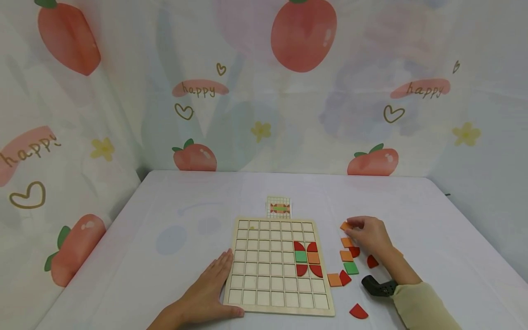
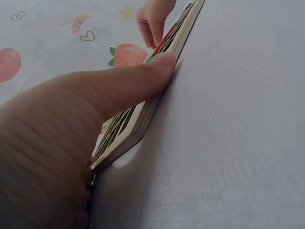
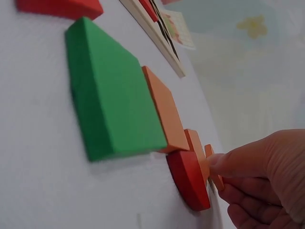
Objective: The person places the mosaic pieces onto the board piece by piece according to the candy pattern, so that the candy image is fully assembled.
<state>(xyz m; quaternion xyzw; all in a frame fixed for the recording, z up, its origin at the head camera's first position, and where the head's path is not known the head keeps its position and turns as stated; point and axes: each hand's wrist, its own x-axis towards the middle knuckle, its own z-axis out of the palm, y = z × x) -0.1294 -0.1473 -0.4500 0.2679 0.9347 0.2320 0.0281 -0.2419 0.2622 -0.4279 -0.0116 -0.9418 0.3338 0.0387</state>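
Right of the grid board [image 1: 263, 269], the right hand [image 1: 370, 233] pinches an orange square [image 1: 343, 226] (pick-up, apparently; placing needs careful squaring); the left hand [image 1: 209, 289], straight-fingered, touches the grid board.

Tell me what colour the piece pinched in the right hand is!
The pinched piece is orange, seen best in the right wrist view.

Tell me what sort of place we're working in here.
Probably a small tabletop booth set up indoors: a white-covered table, a printed backdrop with fruit and the word "happy" standing around it, and a gridded wooden board with loose coloured tiles beside it.
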